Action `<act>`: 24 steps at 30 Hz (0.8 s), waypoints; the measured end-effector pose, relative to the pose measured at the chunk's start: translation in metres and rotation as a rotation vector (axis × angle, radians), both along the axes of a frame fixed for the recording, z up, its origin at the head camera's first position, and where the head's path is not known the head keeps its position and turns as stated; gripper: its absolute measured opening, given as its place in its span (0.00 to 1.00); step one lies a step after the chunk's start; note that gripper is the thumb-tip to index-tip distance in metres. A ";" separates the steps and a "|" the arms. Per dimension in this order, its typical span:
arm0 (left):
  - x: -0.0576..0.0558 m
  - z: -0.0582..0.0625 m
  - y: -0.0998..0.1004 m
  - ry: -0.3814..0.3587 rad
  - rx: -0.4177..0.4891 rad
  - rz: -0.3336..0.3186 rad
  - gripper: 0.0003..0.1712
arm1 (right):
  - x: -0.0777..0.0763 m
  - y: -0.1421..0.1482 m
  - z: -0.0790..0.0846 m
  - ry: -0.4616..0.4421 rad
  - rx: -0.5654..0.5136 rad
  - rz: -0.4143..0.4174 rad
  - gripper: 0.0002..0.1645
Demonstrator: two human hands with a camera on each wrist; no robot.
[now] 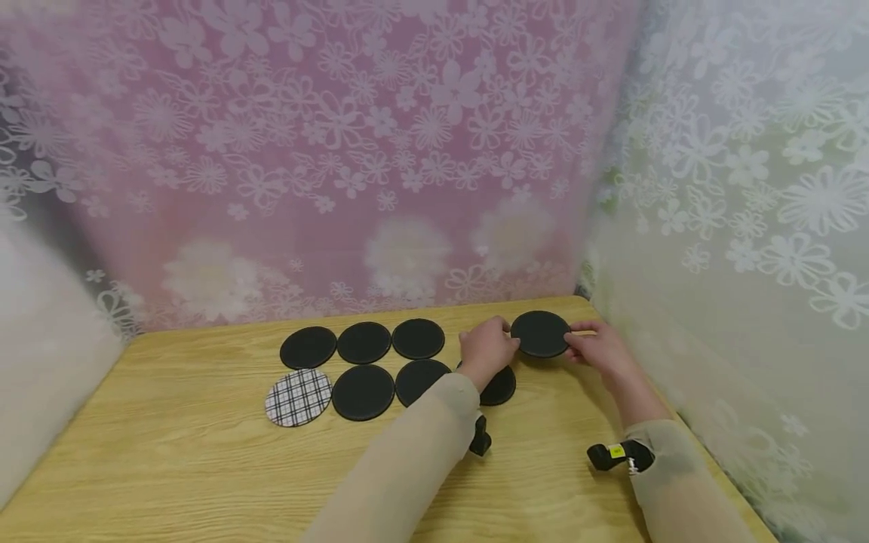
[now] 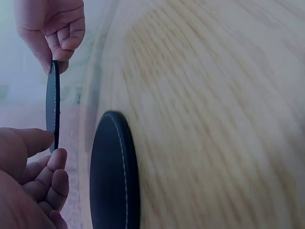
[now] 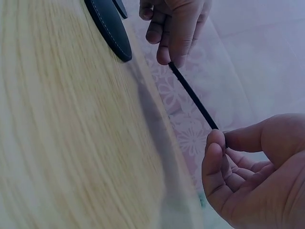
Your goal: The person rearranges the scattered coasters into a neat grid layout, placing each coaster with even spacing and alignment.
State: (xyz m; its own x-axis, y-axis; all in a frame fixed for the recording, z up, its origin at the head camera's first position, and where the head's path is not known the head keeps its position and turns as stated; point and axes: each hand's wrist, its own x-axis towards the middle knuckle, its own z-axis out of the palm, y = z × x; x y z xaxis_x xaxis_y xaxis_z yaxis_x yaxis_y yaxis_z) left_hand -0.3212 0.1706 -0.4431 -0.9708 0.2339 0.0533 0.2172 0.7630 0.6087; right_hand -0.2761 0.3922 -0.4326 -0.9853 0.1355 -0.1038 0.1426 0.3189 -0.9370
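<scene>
A round black coaster (image 1: 541, 334) with stitching round its edge is held up off the table near the back right corner. My left hand (image 1: 487, 351) pinches its left edge between thumb and fingers. Its opposite edge is pinched by my right hand (image 1: 600, 348). Seen from the right wrist, the coaster (image 3: 194, 98) is edge-on and tilted, with table below it. Under my left wrist lies another black coaster (image 1: 498, 387), partly covered by the hand. A second black coaster (image 1: 421, 379) is partly hidden by the left sleeve.
Three black coasters, the middle one (image 1: 364, 343) among them, form a back row. In front, a plaid coaster (image 1: 299, 397) lies left of a black one (image 1: 363, 392). The wooden table (image 1: 170, 452) meets flowered curtains (image 1: 407, 151) behind and at the right.
</scene>
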 end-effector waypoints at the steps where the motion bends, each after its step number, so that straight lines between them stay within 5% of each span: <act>1: -0.001 -0.001 -0.003 -0.007 0.015 0.006 0.18 | -0.001 -0.003 0.000 -0.004 0.009 0.003 0.33; 15: -0.011 0.001 -0.048 0.025 0.057 0.043 0.18 | -0.027 -0.047 0.000 0.007 0.038 0.030 0.30; 24: -0.017 -0.009 -0.073 0.037 0.083 0.076 0.19 | -0.045 -0.071 -0.003 -0.018 0.057 0.076 0.28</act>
State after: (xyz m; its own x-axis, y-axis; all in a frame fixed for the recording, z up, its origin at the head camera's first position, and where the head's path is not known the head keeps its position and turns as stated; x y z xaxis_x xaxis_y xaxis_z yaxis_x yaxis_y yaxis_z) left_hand -0.3378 0.0973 -0.4524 -0.9826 0.1535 0.1050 0.1842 0.7257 0.6629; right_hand -0.3210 0.3215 -0.4357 -0.9911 0.0663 -0.1154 0.1320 0.3826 -0.9144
